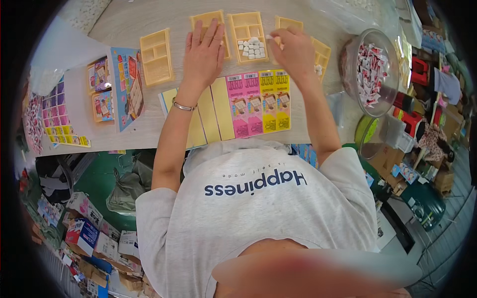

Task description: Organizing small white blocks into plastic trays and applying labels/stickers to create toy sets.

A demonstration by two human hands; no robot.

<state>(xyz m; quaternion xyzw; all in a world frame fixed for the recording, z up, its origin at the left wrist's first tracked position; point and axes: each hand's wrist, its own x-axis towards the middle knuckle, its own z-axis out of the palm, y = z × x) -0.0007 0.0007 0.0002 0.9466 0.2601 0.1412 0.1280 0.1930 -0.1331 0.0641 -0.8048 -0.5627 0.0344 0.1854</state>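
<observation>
My left hand (204,49) lies flat, fingers stretched, over a pale yellow compartment tray (198,18) and hides most of it. Beside it, another yellow tray (245,20) holds several small white pieces (252,48) heaped in its near compartment. At that tray's right edge is my right hand (294,52), fingers curled in a pinch. A speck of white shows at its fingertips, too small to name. Behind the right hand, a further tray (289,22) is partly covered. One more tray (323,49) with a few white bits stands right of it.
A yellow tray (156,57) stands at the left. Pink and yellow printed card sheets (261,104) lie near my body. An open display box (128,89) with small packs stands further left. At the right, a clear bowl (370,74) holds red and white wrapped sachets.
</observation>
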